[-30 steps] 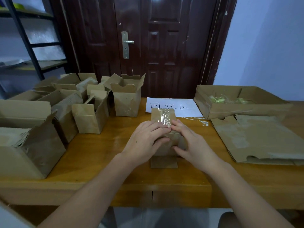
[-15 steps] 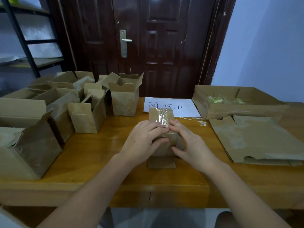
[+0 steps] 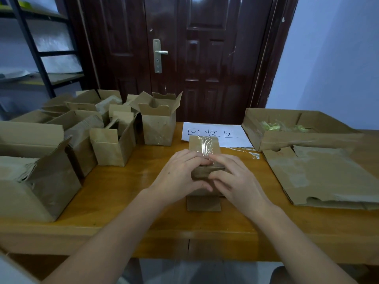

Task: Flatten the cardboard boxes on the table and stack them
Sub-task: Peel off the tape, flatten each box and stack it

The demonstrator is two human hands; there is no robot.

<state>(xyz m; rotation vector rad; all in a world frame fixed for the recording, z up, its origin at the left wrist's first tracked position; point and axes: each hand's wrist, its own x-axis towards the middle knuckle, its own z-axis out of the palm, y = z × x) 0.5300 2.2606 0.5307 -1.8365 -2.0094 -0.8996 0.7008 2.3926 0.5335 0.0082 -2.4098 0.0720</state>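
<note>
A small taped cardboard box (image 3: pixel 204 144) stands at the middle of the wooden table (image 3: pixel 114 193), one bottom flap lying flat toward me. My left hand (image 3: pixel 178 177) grips its left side, thumb curled on the near face. My right hand (image 3: pixel 235 181) grips its right side, fingertips on the taped top seam. Several open boxes (image 3: pixel 114 146) crowd the table's left part, a big one (image 3: pixel 34 177) nearest me. A flattened box (image 3: pixel 320 177) lies at the right.
A white paper sign (image 3: pixel 217 133) with handwriting lies behind the small box. An open shallow box (image 3: pixel 295 128) holding yellowish scraps sits at the back right. A strip of clear tape (image 3: pixel 249 153) lies beside the sign. A dark door stands behind the table, a shelf rack at far left.
My fingertips have drawn closer together on the box's taped top. The box stays in place on the table.
</note>
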